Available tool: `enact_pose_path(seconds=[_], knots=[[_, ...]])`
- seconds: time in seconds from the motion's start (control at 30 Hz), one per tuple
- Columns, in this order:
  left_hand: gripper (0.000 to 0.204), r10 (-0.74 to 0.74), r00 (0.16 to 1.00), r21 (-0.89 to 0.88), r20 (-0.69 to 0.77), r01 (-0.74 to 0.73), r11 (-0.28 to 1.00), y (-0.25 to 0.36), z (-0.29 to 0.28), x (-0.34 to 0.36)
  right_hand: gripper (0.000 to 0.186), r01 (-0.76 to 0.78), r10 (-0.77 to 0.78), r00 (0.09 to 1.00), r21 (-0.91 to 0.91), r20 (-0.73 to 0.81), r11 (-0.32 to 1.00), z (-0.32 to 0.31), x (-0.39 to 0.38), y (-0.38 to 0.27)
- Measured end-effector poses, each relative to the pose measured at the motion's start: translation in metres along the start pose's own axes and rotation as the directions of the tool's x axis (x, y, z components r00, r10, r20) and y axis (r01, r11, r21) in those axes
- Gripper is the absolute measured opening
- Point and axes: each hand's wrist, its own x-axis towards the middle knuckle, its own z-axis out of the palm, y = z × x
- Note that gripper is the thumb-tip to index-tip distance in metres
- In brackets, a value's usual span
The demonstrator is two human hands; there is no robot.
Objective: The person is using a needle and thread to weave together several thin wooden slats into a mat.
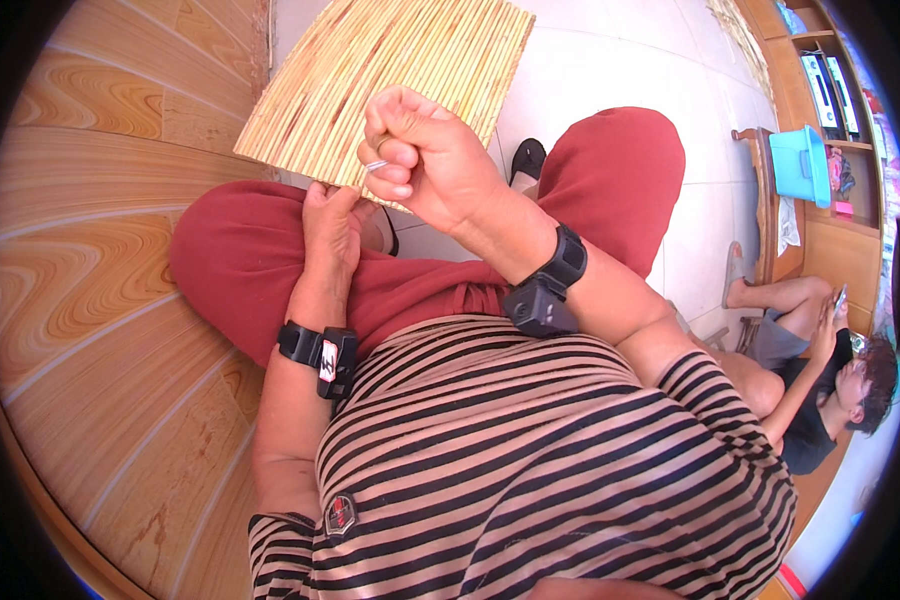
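Ribbed mat (pixel 410 50) of straight, yellowish stalks slants before the person's knees. Left hand (pixel 332 222) pinches its near edge; right hand (pixel 425 158) clenches a small shiny piece (pixel 375 166). Pale tiled floor (pixel 610 75); wood-grained panels (pixel 90 210).

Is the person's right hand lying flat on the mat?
No, the right hand is curled into a fist, raised over the yellow slatted mat.

Pale tiled flr (pixel 630 75), blk shoe (pixel 528 158) on it; wdn bench (pixel 762 215), blue basin (pixel 793 166) on top.
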Motion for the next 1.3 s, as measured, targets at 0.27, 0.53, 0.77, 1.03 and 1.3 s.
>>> enact_pose_path(seconds=[0.27, 0.53, 0.77, 1.03, 1.3], knots=[[0.034, 0.043, 0.999, -0.014, 0.003, -0.043, 0.999, -0.012, -0.008, 0.001, 0.02, 0.097, -0.128, 0.987, -0.271, -0.099, 0.958, -0.001, 0.007, -0.019], [0.047, -0.107, 0.979, -0.131, -0.175, 0.085, 0.988, -0.006, -0.02, 0.004, 0.013, 0.064, -0.227, 0.973, -0.996, 0.049, 0.059, -0.05, 0.014, 0.011], [0.033, -0.071, 0.979, -0.033, -0.19, 0.066, 0.997, 0.002, -0.013, 0.006, 0.015, -0.009, -0.096, 0.994, -0.863, 0.045, -0.505, -0.046, 0.008, 0.015], [0.021, -0.037, 0.974, -0.033, -0.224, 0.03, 0.999, 0.001, -0.013, 0.012, 0.017, 0.006, -0.083, 0.995, -0.865, 0.055, -0.502, -0.038, 0.007, 0.01], [0.017, -0.037, 0.98, -0.056, -0.197, 0.027, 0.998, 0.002, -0.015, 0.013, 0.016, 0.005, -0.061, 0.997, -0.869, 0.04, -0.495, -0.029, 0.009, 0.012]])
